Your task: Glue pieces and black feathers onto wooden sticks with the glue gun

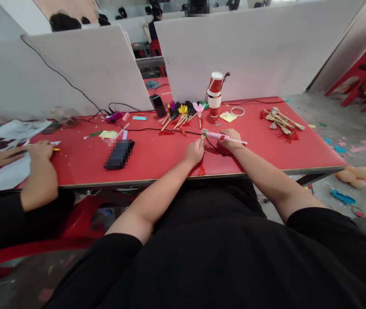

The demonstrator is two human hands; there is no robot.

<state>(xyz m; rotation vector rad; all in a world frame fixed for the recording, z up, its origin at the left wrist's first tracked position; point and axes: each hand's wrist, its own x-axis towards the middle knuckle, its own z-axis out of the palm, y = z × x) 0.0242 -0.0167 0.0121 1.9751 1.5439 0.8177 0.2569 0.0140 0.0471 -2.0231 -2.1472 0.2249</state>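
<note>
My right hand point(230, 140) is closed around a pink hot glue gun point(214, 135), and a pale glue stick juts from its back end. The gun's nozzle points left, close to or touching the small tan head of a stick-like craft piece point(204, 134). That piece is pinched in my left hand point(195, 152); most of it is hidden by the fingers. A red tassel point(201, 170) hangs below this hand at the table edge. Just beyond lie finished-looking flower sticks with a yellow flower point(183, 110) and a pink flower point(199, 108).
Stacked paper cups point(214, 101), a tape roll point(237, 111) and yellow paper notes point(228, 116) stand or lie behind. Several tasselled sticks point(281, 121) are piled right. A blurred black phone point(119, 154) lies left, near a co-worker's hands point(41, 150). White partitions point(250, 56) border the red table point(157, 161).
</note>
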